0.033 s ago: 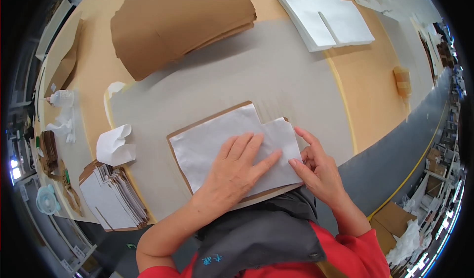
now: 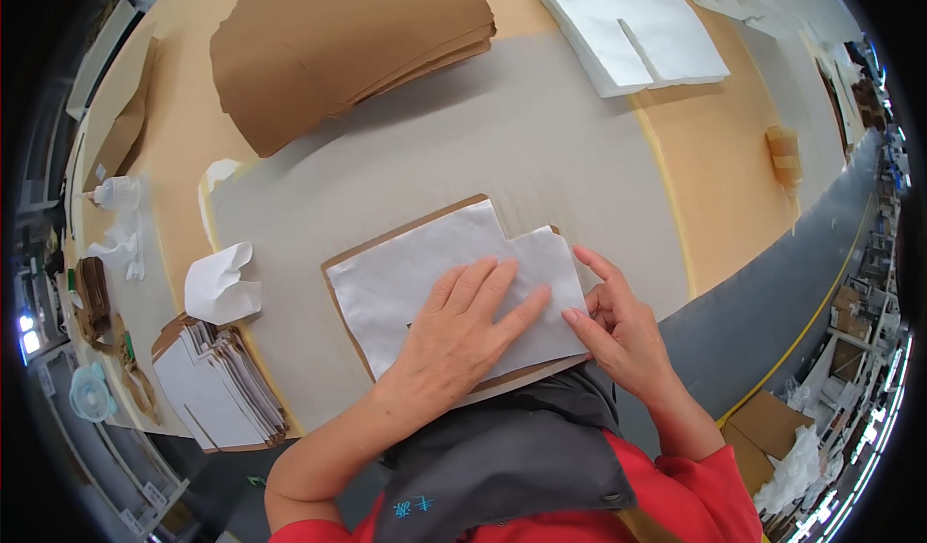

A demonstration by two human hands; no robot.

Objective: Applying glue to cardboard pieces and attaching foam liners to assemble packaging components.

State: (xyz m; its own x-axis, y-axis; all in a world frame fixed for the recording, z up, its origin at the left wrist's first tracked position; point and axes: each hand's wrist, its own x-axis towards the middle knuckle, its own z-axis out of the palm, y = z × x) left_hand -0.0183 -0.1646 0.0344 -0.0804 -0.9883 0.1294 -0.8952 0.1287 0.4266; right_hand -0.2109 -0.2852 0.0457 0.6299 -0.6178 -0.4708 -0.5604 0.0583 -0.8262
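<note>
White sheet lies under left hand.

The left hand lay flat on a white notched sheet over brown card on the desk, while the right hand pinched its right edge.
</note>
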